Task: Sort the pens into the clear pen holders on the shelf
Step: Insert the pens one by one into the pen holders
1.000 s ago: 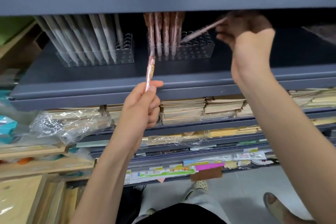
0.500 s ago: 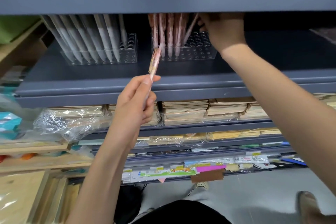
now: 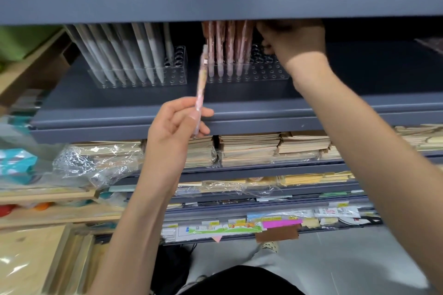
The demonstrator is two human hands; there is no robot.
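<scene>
Two clear pen holders stand on the grey shelf [image 3: 107,105]. The left holder [image 3: 176,76] carries several white pens [image 3: 134,55]. The right holder [image 3: 266,75] carries several pink pens [image 3: 227,50] in its left rows. My left hand [image 3: 175,134] pinches one pink patterned pen [image 3: 201,84] upright in front of the shelf edge, just left of the pink row. My right hand [image 3: 293,40] reaches under the upper shelf, and its curled fingers hold the top of the rightmost pink pen [image 3: 248,43], which stands in the right holder. The pen tops are hidden by the shelf above.
The upper shelf's front beam [image 3: 215,2] hangs low over the holders. Stacks of wrapped notebooks [image 3: 249,148] fill the shelf below. Crumpled clear plastic [image 3: 96,165] and wooden trays [image 3: 48,218] lie at the left. The shelf right of the holders is bare.
My right hand swung a pink pen from tilted to upright into the right holder. My left hand lifted its pen slightly toward the shelf.
</scene>
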